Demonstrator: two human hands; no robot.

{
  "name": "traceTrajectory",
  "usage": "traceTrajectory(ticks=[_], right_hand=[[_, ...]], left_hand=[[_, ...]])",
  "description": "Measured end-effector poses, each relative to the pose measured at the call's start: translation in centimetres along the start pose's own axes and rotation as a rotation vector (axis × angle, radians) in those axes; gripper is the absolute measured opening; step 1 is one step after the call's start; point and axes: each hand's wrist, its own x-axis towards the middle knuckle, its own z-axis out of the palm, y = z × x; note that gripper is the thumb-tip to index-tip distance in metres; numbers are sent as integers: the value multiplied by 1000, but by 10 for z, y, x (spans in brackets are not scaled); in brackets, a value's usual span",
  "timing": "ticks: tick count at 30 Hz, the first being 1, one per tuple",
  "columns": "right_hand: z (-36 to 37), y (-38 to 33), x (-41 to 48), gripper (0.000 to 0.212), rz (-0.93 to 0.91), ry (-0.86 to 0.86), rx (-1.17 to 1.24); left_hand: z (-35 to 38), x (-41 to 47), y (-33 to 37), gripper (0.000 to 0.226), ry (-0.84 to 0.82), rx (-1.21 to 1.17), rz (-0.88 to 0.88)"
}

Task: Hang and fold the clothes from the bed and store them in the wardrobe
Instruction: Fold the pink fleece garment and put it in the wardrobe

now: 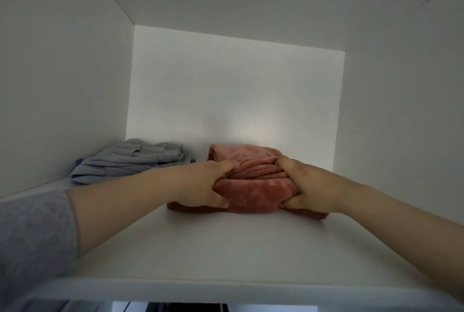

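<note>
A folded pink garment lies on the white wardrobe shelf, near its middle. My left hand grips its left end, thumb underneath and fingers over the top. On the opposite end, my right hand holds the garment the same way. A second pink fold shows behind the bundle, toward the back wall. The bundle's underside touches the shelf.
A folded grey-blue garment sits at the back left of the shelf, against the left wall. White side walls, back panel and ceiling close in the compartment. The shelf's front edge runs along the bottom of the view.
</note>
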Motion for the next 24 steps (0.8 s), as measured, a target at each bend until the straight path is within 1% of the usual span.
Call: traceTrajectory(ticks=[5,7,11,19,21,24], right_hand=[[17,20,34,70,-40,5,28],[23,25,45,71,-52,5,-1],[35,34,64,72,-65,37,-61],[52,45,85,76,-105,74,-81],[54,45,88,76,-98,80,-89],[59,45,87,76,-82,99,-103]], left_hand=[[10,21,-17,79,32,58,-88],[11,30,-22,77,30,92,-107],[12,48,-30,68,30,119,-119],[19,67,-39,55,51,204,-255],[22,69,-39,55,56,200,-270],[27,68,-40,63,72,196,-283]])
